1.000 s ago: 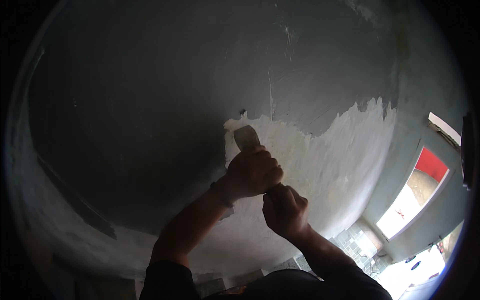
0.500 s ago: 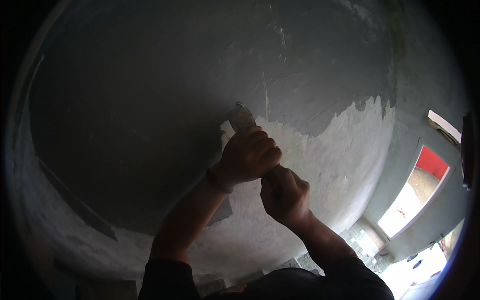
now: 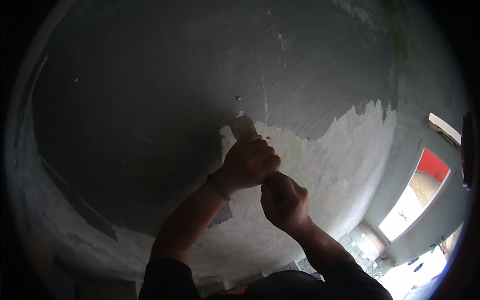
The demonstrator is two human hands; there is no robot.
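Both my hands are closed around the handle of one scraper. My left hand grips it close to the blade, while my right hand wraps the handle's lower end. The flat blade points up and slightly left against the wall, at the ragged border between a dark grey coat and a pale bared surface. A small pale flake shows just above the blade. Most of the handle is hidden in my fists.
To the right, an adjoining grey wall has a bright opening with red at its top. Pale tiles or blocks lie at the lower right, near a white object. A dark strip crosses the lower left wall.
The scraper and both hands have shifted slightly down the wall, away from the small flake. The blade tip now sits lower. Both hands keep their grip.
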